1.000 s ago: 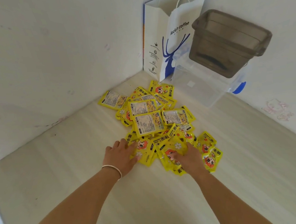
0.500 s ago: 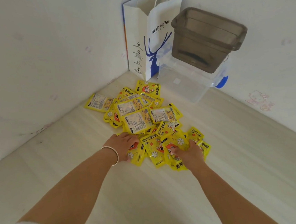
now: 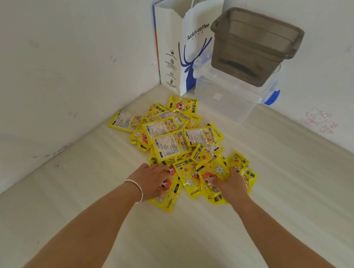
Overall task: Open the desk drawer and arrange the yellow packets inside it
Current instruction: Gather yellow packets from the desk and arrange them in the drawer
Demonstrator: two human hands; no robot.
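Both hands down on the near edge of the yellow packets [image 3: 173, 142] heaped on the tabletop [image 3: 286, 199], left hand [image 3: 152, 182] fingers spread flat, right hand [image 3: 230, 182] fingers curled pinching one; likely light, slick, floppy — best taken by edges.

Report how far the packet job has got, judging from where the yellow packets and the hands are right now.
Done: nothing visibly; the yellow hand-warmer packets lie in a loose heap on the pale desk surface, and no drawer is in view. In hand: the left hand and right hand both rest on the near edge of the heap, seemingly gathering packets. Left: opening the drawer and arranging every packet inside it.
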